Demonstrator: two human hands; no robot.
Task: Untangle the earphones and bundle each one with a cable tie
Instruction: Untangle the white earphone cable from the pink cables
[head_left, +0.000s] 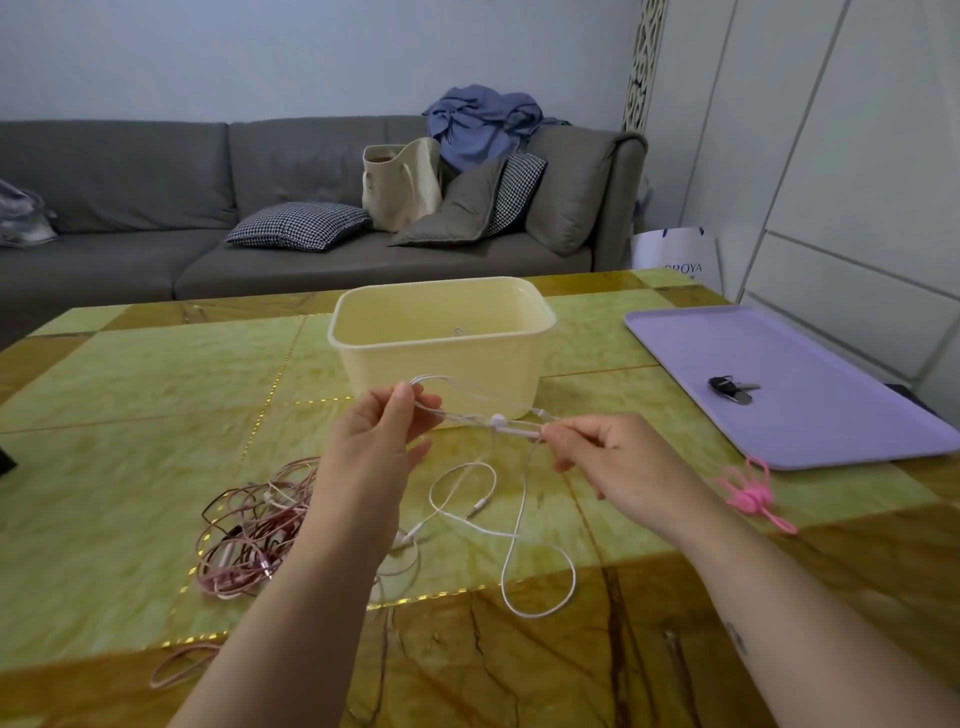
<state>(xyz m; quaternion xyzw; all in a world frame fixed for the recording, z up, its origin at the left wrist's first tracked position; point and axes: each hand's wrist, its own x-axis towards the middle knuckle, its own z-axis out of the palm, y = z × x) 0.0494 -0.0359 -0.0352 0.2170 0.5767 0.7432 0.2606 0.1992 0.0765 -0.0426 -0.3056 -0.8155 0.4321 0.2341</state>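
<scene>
A white earphone cable (511, 530) is stretched between both hands above the table. My left hand (382, 431) pinches a loop of it near the cream tub. My right hand (605, 449) pinches the end by the small white remote and earbud (497, 419). The rest of the white cable trails down in loose curves onto the table. A tangle of pink and dark earphone cables (249, 535) lies left of my left forearm. Pink cable ties (748, 493) lie to the right of my right wrist.
A cream plastic tub (519, 364) stands behind my hands. A lilac tray (831, 415) at the right holds a dark bundled item (730, 388). A pink loop (182, 662) lies at the near left edge. A grey sofa stands beyond the table.
</scene>
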